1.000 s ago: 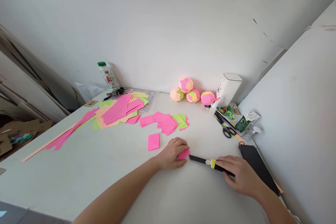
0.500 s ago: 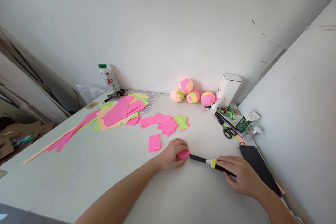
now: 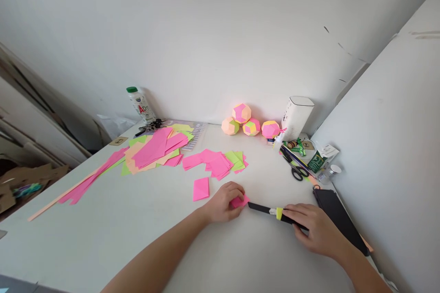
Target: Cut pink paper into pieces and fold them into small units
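With the left hand pinching pink paper and the right hand gripping a knife, any cut likely needs steadiness.

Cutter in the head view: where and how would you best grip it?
Likely best by its handle, from above and the right, as the right hand does: the handle extends rightward, while the dark blade points left toward the pink paper under the left hand.

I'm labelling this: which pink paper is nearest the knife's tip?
The small piece held by the left hand, edge at the knife tip; the pink square, piles and strips lie farther away.
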{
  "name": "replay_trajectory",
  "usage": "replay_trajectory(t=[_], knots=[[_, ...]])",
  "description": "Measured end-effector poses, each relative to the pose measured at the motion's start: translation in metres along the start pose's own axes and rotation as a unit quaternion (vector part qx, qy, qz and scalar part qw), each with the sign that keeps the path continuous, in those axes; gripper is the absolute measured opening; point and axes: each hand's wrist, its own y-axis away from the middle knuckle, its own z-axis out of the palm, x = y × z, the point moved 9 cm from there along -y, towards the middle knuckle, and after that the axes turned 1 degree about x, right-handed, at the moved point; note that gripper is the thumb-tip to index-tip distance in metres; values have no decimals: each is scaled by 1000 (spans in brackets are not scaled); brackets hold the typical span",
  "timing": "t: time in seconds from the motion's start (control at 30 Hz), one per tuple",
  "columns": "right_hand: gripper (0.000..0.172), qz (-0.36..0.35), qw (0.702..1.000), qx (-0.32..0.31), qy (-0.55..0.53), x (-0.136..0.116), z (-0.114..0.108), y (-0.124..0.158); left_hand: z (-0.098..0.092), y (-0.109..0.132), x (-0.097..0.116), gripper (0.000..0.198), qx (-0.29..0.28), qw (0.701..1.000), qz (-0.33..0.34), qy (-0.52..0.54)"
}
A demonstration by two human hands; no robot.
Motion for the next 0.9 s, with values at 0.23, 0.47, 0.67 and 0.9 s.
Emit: replay_trajectory(t=[0.23, 0.47, 0.67, 0.9], knots=[[44, 3, 1000, 7, -5, -1, -2, 0, 2, 1, -1, 14, -16, 1000, 1, -8], [43, 3, 1000, -1, 8, -1, -1, 0, 0, 2, 0, 7, -6, 1000, 7, -1], [45, -4, 1000, -7, -4, -3, -2, -1, 1, 2, -5, 9, -3, 1000, -14, 13], [47, -7, 999, -32, -24, -7, -1, -1, 0, 3, -11, 13, -3, 999, -33, 16]])
